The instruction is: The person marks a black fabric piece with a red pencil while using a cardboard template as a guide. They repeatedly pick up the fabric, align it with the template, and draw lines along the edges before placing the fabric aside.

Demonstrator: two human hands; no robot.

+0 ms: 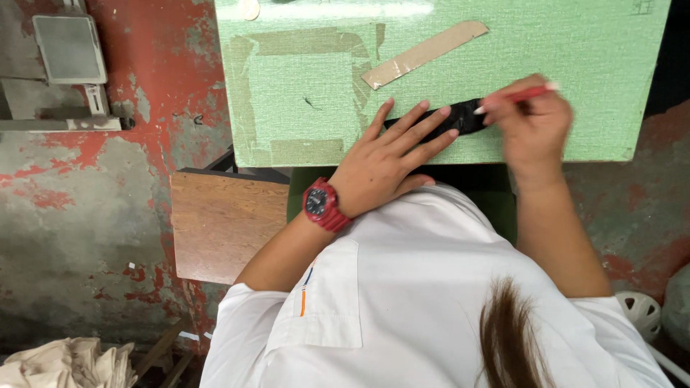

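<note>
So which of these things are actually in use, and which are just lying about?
In use: left hand flat on the black piece; right hand holding the red pencil; green table.
Lying about: cardboard strip, wooden stool, cloth heap.

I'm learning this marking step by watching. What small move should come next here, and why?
Probably draw the red pencil a little further along the black piece. The right hand has its tip at the piece, and the left hand lies flat on it, pinning it to the green table.

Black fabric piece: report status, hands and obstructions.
Left hand flat on black fabric piece. Right hand grips red pencil, tip on it. Brown cardboard strip lies clear.
</note>
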